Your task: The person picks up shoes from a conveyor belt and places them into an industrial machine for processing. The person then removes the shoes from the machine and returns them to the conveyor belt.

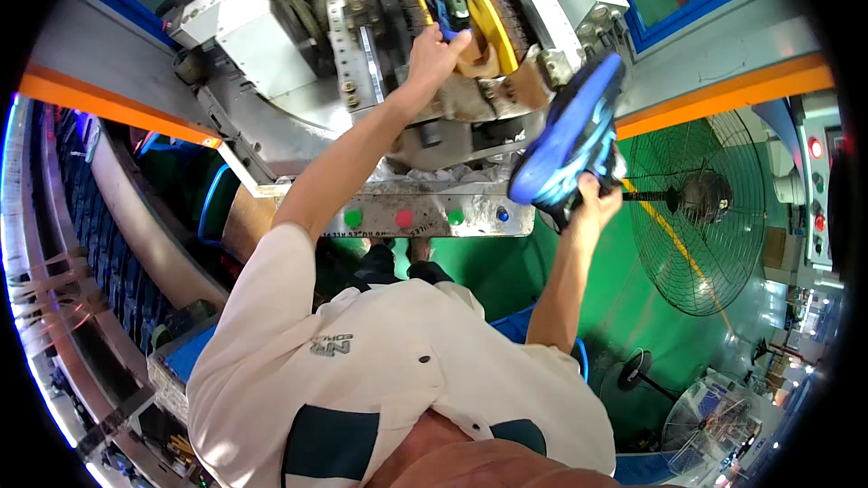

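My right hand (pixel 597 205) grips a blue and black sports shoe (pixel 568 140) by its end, held up to the right of the machine with its blue sole edge slanting up. My left arm reaches into the machine (pixel 371 72). There my left hand (pixel 437 56) is closed on the near end of a second blue and black shoe (pixel 442 11), which sits between yellow pads (pixel 489 14). My fingers partly cover that shoe, and its far end is hidden under the machine's dark upper part.
A panel with green, red and blue buttons (pixel 404 218) runs along the machine's front. Orange-edged frame bars (pixel 117 108) flank it. To the right stands a large caged fan (pixel 705 208), with a smaller fan (pixel 710 425) lower down. A curved conveyor (pixel 149 208) lies at left.
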Demonstrator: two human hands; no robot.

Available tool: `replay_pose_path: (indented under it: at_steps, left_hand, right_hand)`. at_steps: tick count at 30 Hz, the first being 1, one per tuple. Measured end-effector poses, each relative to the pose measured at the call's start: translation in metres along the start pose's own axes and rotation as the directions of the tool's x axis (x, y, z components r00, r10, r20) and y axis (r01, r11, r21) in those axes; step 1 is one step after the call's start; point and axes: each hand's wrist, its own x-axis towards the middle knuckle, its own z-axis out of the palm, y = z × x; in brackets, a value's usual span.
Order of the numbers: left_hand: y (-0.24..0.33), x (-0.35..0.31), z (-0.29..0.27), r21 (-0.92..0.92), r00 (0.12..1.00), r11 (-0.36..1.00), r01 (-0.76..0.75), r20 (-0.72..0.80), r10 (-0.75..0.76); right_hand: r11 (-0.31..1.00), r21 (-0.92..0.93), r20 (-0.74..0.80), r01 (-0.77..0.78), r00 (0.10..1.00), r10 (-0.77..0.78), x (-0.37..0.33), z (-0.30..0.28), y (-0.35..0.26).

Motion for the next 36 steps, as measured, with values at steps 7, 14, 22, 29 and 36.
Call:
replay_pose_path:
  at_steps: [7, 14, 22, 29, 36]
  left_hand:
    - [-0.018, 0.101, 0.013, 0.566, 0.936, 0.749, 0.344, -0.266, -0.229]
    - [-0.063, 0.108, -0.073, -0.133, 0.876, 0.912, 0.387, -0.256, -0.409]
    - [0.073, -0.170, -0.201, -0.493, 0.816, 0.695, 0.523, 0.057, -0.575]
    - [0.086, -0.374, -0.268, -0.437, 0.773, 0.893, 0.107, -0.529, -0.352]
    - [0.064, -0.454, -0.197, -0.586, 0.181, 0.796, -0.152, -0.808, -0.560]
  right_hand:
    - [0.978, -0.177, -0.163, 0.107, 0.977, -0.136, -0.008, -0.004, -0.026]
    - [0.913, -0.405, 0.011, 0.046, 0.999, -0.046, 0.097, 0.084, -0.012]
    - [0.328, -0.892, 0.422, 0.312, 0.836, 0.351, 0.215, 0.307, 0.100]
    - [0.223, -0.924, 0.347, 0.310, 0.926, 0.151, 0.144, 0.377, 0.195]
    - [0.525, -0.373, 0.787, 0.765, 0.560, -0.257, 0.086, 0.333, 0.162]
